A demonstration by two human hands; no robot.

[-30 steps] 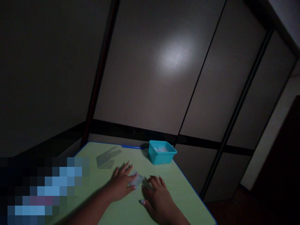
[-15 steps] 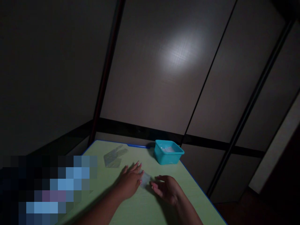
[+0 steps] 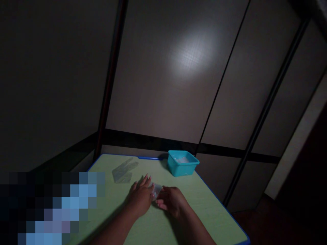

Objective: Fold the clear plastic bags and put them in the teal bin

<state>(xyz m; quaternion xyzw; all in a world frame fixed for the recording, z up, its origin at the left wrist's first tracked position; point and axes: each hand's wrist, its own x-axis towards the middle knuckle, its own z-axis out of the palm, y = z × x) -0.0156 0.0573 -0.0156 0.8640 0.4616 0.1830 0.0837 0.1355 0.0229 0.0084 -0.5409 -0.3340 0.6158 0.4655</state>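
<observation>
A small piece of thin, see-through plastic (image 3: 157, 189) lies on the green tabletop between my hands; its exact kind I cannot make out. My left hand (image 3: 143, 196) rests palm down with fingers stretched out, its thumb side over the plastic's left edge. At the right edge, the curled fingers of my right hand (image 3: 172, 200) hold the plastic, the thumb lower and nearer to me. Farther left on the table lies flat, crinkled clear plastic (image 3: 122, 173) with finger-like strips, shaped like a disposable glove.
A turquoise plastic basket (image 3: 182, 169) with whitish contents stands at the table's far right corner. The green table (image 3: 204, 217) has a blue rim. Dark cabinet panels (image 3: 158, 102) rise behind it. A blurred-out patch (image 3: 63, 207) covers the lower left.
My right hand has moved left and slightly away from me, closer to my left hand, and the plastic between them looks narrower. The view has shifted a little.
</observation>
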